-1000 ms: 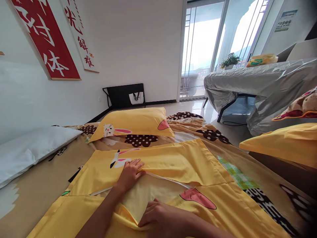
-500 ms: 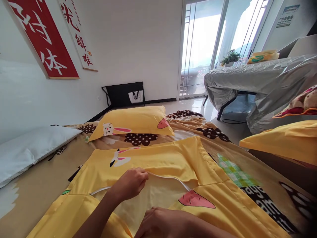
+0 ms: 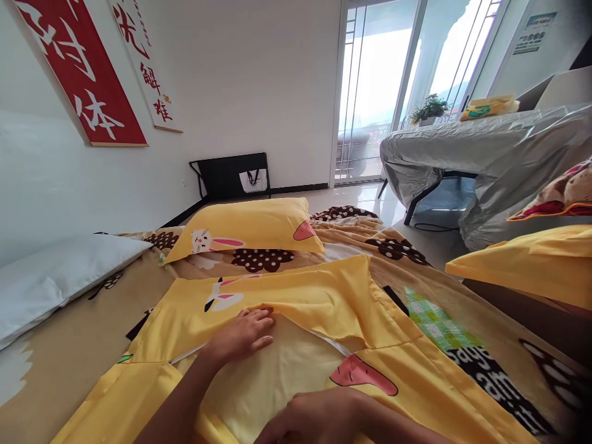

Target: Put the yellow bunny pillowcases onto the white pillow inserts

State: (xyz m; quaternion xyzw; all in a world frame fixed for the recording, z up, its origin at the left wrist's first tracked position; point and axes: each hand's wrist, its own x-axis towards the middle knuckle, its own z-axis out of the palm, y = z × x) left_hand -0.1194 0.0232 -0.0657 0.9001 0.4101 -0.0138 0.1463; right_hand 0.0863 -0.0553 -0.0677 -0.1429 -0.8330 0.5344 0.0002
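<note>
A yellow pillowcase (image 3: 319, 290) with a rabbit and pink-red prints lies flat before me, its opening gaping and pale inner cloth showing. My left hand (image 3: 245, 336) is at the opening's far edge, its fingertips against the lifted cloth and partly covered by it. The thumb stands apart from the fingers, and no grip shows. Close to the bottom of the view, my right hand (image 3: 314, 416) is bent over the near edge of the opening with curled fingers. It seems to hold the cloth there, though the fingertips are cut off.
A filled yellow pillow (image 3: 245, 222) lies beyond the pillowcase on a brown patterned blanket (image 3: 398, 246). On the left is a white pillow (image 3: 60, 277). More yellow cloth (image 3: 522, 265) sits at the right, near a table under a silver cover (image 3: 462, 145).
My left hand has loosened from its closed grip on the far edge; its fingers now reach forward under the cloth, thumb apart. My right hand has shifted slightly lower.
</note>
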